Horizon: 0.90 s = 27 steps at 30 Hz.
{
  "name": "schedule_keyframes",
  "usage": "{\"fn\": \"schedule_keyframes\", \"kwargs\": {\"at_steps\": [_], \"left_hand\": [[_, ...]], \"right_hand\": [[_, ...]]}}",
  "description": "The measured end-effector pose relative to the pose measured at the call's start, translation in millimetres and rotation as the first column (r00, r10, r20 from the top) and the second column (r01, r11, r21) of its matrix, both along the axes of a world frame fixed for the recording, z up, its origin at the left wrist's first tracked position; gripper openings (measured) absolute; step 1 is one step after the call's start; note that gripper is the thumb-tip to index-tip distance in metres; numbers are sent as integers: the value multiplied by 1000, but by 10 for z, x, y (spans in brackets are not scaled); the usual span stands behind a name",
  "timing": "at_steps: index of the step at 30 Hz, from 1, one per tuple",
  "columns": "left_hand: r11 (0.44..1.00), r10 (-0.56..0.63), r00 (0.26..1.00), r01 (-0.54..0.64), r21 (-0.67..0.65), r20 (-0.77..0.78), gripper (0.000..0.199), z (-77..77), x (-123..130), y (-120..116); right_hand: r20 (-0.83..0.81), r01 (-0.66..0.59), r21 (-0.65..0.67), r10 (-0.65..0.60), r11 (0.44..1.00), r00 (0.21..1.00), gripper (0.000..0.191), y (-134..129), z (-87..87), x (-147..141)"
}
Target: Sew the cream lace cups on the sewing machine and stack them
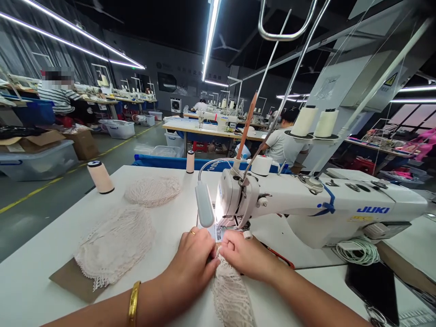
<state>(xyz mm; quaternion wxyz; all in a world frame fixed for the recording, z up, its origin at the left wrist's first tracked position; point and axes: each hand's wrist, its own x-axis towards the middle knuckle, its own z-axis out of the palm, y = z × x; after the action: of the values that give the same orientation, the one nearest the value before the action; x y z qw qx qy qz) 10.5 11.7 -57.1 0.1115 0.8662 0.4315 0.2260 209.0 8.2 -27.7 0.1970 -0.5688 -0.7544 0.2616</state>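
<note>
A strip of cream lace fabric [233, 295] runs from the presser foot [218, 232] of a white sewing machine [289, 190] down toward me. My left hand [197, 252] pinches the lace on its left side, just in front of the foot. From the right, my right hand [243, 254] grips the same lace with curled fingers, close beside the left one. The lace between the fingertips is mostly hidden. A lit lamp [205, 204] hangs left of the needle area.
Two piles of lace, one nearer [116, 245] and one farther [153, 190], lie on the left of the white table. Peach thread cones [101, 177] stand behind them. A black phone [373, 290], scissors [376, 315] and a coiled cable [357, 251] are at right. Other people work beyond.
</note>
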Motion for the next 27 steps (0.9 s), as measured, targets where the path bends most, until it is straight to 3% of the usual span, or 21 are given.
{"fn": "schedule_keyframes", "kwargs": {"at_steps": [4, 7, 10, 13, 17, 21, 27], "left_hand": [[951, -168, 986, 163, 261, -5, 19, -62, -49, 15], [919, -251, 968, 246, 309, -23, 26, -93, -53, 28], [929, -226, 974, 219, 298, -12, 28, -103, -39, 48], [928, -214, 977, 204, 310, 0, 30, -97, -26, 52], [920, -211, 977, 194, 340, 14, 28, -81, -37, 31], [930, -183, 983, 169, 328, 13, 20, -120, -47, 25], [920, -129, 990, 100, 380, 52, 17, -265, 4, 58]], "right_hand": [[45, 33, 30, -34, 999, 998, 29, 25, -55, -47], [87, 25, 59, -30, 998, 996, 25, -37, -40, 7], [193, -41, 209, 0, 977, 981, 14, -148, -54, 86], [271, -200, 417, 88, 887, 958, 10, -261, -138, 127], [294, -304, 513, 169, 803, 941, 16, -300, -318, 118], [256, -291, 545, 175, 786, 951, 20, -225, -406, 122], [215, -265, 515, 176, 815, 961, 25, -129, -393, 172]]}}
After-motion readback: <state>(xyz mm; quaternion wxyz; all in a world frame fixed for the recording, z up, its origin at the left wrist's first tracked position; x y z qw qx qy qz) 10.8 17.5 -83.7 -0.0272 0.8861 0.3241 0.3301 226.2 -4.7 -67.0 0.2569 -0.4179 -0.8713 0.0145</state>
